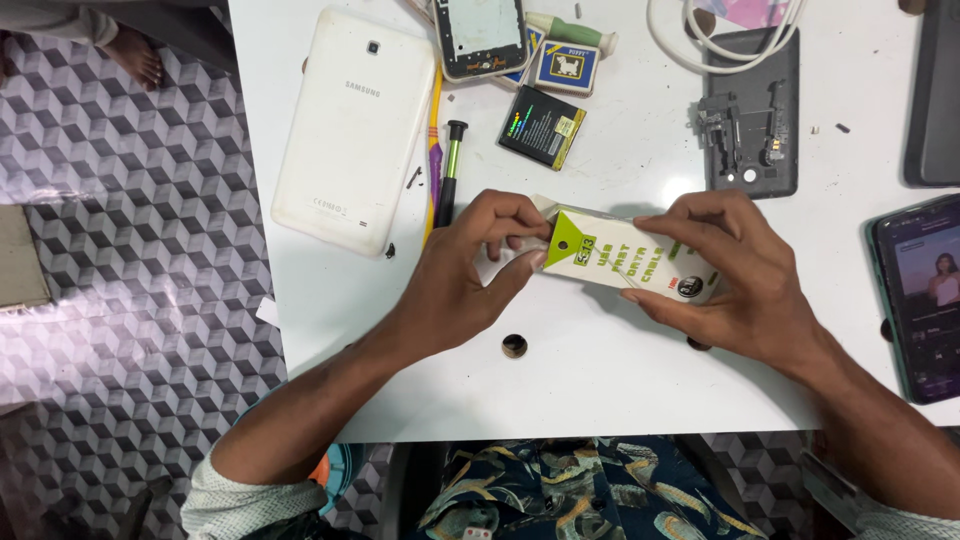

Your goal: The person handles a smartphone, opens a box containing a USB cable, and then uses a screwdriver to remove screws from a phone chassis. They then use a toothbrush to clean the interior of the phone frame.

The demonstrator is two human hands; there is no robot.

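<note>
Head view: left hand point(462, 272) and right hand point(735, 275) hold cable box point(625, 262)

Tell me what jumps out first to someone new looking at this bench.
Both hands meet mid-table on a small white-and-green box: the left hand pinches its flap end, the right hand grips its far end. A white tablet lies face down at upper left. A lit phone sits at the right edge.
</note>
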